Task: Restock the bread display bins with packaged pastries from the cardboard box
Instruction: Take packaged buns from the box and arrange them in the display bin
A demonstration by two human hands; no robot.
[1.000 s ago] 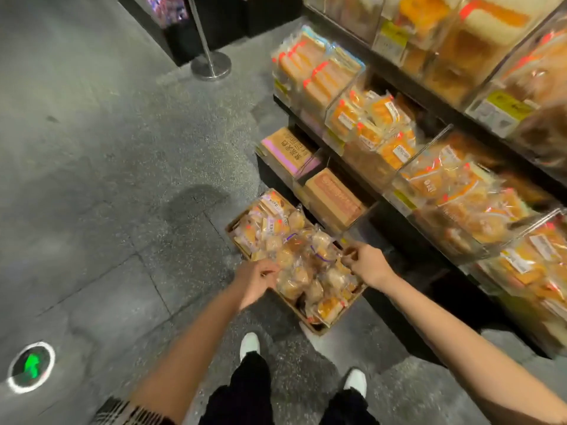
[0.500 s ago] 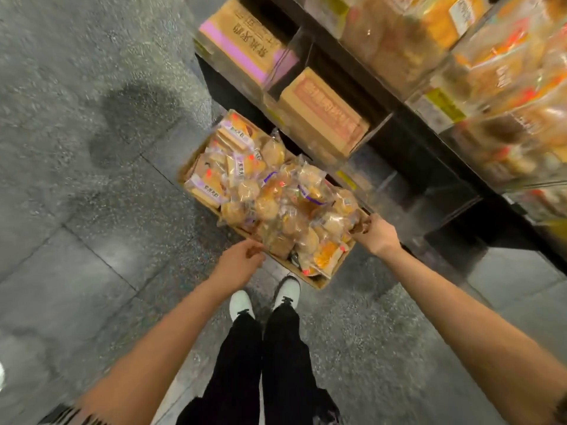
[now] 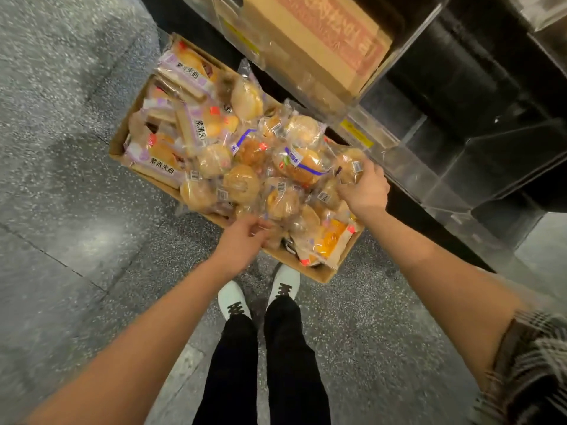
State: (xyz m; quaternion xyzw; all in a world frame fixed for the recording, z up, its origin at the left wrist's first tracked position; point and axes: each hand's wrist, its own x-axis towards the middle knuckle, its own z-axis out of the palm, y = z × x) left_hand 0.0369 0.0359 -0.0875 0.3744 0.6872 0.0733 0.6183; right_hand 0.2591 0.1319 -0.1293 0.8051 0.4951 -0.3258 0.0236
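Since half a second ago my view has dropped closer over the cardboard box (image 3: 122, 142), which now fills the upper middle of the picture, and both hands have gone from its edges in among the packs. It sits on the grey speckled floor (image 3: 61, 210) just in front of my white shoes (image 3: 233, 297), heaped with wrapped pastries (image 3: 242, 182): long purple-labelled packs at the far left end, round buns in clear wrap through the middle, an orange pack (image 3: 333, 240) at the near right corner. My left hand (image 3: 242, 240) rests at the near rim, fingers curled down into the packs; whether they hold one I cannot tell. My right hand (image 3: 365, 191) is at the box's right side, fingers closed round a wrapped bun (image 3: 351, 167) with a barcode label. Clear display bins (image 3: 445, 167) stand just right of that hand; a closed brown carton (image 3: 322, 41) lies in a bin beyond the box.
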